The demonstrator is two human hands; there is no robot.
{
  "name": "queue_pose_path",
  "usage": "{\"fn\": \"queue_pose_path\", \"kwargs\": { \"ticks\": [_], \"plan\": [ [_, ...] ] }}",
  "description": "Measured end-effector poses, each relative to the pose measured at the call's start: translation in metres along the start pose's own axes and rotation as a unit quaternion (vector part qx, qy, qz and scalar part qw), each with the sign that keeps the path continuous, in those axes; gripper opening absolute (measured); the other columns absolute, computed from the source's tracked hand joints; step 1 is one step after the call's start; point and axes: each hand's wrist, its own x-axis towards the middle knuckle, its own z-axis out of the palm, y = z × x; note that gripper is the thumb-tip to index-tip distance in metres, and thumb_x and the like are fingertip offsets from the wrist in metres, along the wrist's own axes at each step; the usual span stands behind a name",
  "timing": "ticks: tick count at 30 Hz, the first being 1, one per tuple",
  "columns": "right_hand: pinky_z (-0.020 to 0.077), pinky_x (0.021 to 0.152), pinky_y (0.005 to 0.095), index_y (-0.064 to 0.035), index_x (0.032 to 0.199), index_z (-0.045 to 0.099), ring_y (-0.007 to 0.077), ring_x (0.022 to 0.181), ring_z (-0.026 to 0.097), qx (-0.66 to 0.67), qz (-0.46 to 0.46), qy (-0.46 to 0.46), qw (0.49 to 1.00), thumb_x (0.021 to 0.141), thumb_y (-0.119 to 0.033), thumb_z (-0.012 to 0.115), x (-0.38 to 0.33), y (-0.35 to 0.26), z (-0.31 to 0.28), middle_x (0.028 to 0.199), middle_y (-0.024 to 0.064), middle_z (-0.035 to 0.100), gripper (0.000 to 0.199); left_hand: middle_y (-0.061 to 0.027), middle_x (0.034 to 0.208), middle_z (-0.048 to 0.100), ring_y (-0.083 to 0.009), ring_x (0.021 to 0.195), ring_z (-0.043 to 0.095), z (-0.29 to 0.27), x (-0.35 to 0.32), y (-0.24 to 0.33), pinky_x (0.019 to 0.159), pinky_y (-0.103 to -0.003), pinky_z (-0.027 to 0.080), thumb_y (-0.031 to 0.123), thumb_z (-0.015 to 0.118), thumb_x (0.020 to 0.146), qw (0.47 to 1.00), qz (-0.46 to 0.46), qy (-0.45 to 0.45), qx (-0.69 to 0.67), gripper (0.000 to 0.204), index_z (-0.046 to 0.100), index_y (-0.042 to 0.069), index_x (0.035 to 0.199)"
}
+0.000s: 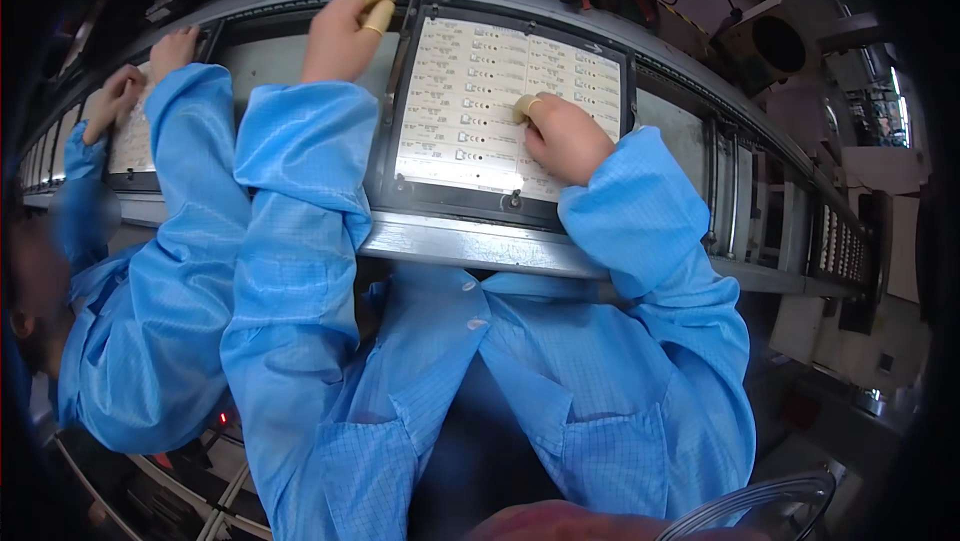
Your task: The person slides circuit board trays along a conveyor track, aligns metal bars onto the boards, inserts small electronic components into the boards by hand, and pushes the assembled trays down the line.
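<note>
White printed panel (450, 111) lies within a dark frame (450, 198) on the conveyor, behind its silver front rail (470, 243) and directly ahead of the person. Rows of small printed markings cover it in columns. The right hand (570, 141) is over the panel's right half, its grip narrow, with a pale yellow finger cot (526, 107) on a fingertip. The left hand (340, 39) is near the frame's upper left corner, fingers curled, yellow-covered too. From this angle I cannot tell whether either grip holds anything. Blue sleeves (305, 141) cover both forearms. To the left, a co-worker in blue has both hands (113, 99) at another white panel (130, 141).
</note>
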Motion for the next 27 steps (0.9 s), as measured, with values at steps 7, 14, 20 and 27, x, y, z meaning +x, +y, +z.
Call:
{"fn": "queue_pose_path", "kwargs": {
  "ticks": [7, 14, 20, 27],
  "plan": [
    [0.0479, 0.075, 0.0381, -0.0025, 0.096, 0.057, 0.0323, 0.083, 0.06, -0.048, -0.033, -0.043, 0.997, 0.082, -0.009, 0.057, 0.001, 0.009, -0.023, 0.087, 0.0181, 0.06, 0.015, -0.0137, 0.094, 0.063, -0.0259, 0.08, 0.062, -0.006, -0.008, -0.002, 0.071, -0.032, 0.049, 0.012, 0.059, 0.085, 1.0, 0.018, 0.014, 0.018, 0.019, 0.064, 0.003, 0.101],
    [0.0442, 0.051, 0.0176, -0.0027, 0.096, 0.06, 0.0042, 0.063, 0.055, 0.277, 0.144, 0.11, 0.944, 0.084, -0.001, 0.06, -0.044, -0.006, -0.05, 0.077, 0.0006, 0.057, 0.013, -0.0114, 0.099, 0.061, -0.0267, 0.085, 0.061, -0.002, -0.016, 0.007, 0.077, -0.032, 0.049, 0.012, 0.056, 0.086, 0.994, 0.0, -0.021, 0.106, 0.022, 0.062, 0.005, 0.105],
    [0.0472, 0.055, 0.0199, -0.0012, 0.098, 0.063, 0.0066, 0.06, 0.056, 0.312, 0.081, 0.042, 0.946, 0.082, -0.002, 0.062, -0.054, -0.047, 0.006, 0.076, 0.0043, 0.061, 0.016, -0.0119, 0.099, 0.061, -0.026, 0.088, 0.06, 0.009, -0.016, 0.006, 0.078, -0.03, 0.047, 0.008, 0.055, 0.086, 0.994, 0.033, -0.045, 0.09, 0.021, 0.062, 0.004, 0.105],
    [0.0494, 0.07, 0.0339, -0.0039, 0.092, 0.062, 0.0303, 0.076, 0.06, 0.086, -0.043, 0.109, 0.989, 0.081, -0.006, 0.06, -0.039, -0.068, 0.046, 0.084, 0.0134, 0.06, 0.011, -0.0119, 0.1, 0.061, -0.0263, 0.088, 0.06, 0.001, -0.02, 0.012, 0.078, -0.03, 0.048, 0.008, 0.055, 0.086, 0.991, -0.003, -0.034, 0.128, 0.02, 0.062, 0.004, 0.105]
  ]
}}
